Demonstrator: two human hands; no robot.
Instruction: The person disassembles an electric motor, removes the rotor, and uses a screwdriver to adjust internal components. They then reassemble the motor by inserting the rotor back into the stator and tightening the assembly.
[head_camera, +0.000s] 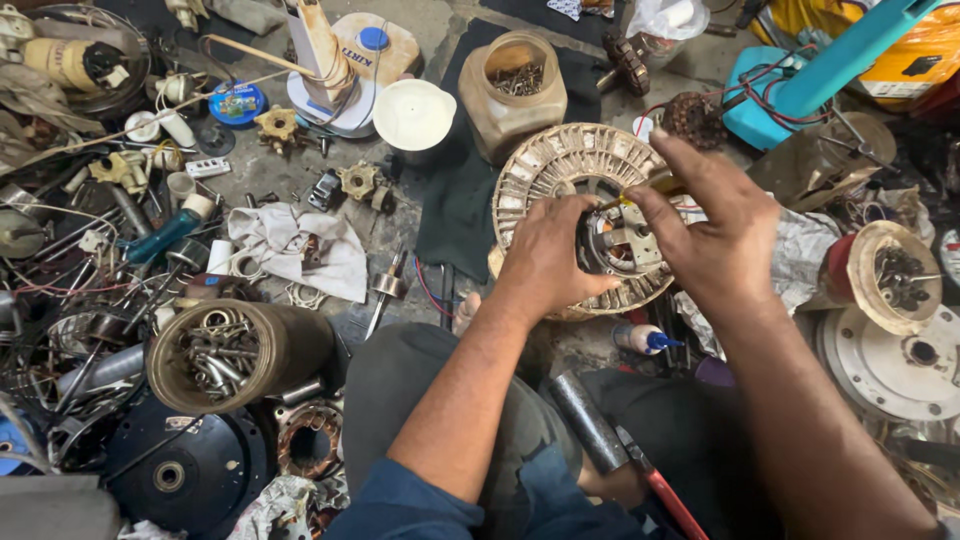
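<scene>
A round, ribbed fan-motor stator rests on the floor between the person's knees, its rim on a dark cloth — just in front of a brown jar of screws. The left hand lies curled over the hub, fingers closed on the inner edge and steadying it. The right hand hovers over the centre with thumb and forefinger pinched on a thin yellow-handled tool, its tip pointing into the core (what the tip touches is hidden by the fingers).

The stator looks heavy and stiff, a metal core that would not flex; the thin windings and leads at the middle look easy to nick, so the safer hold seems to be the outer rim or the solid hub.

Nearby: a small glue bottle with a blue tip just below the stator, a grey metal pipe across the lap, a tin of bolts and rings to the left, and a crumpled white rag.
</scene>
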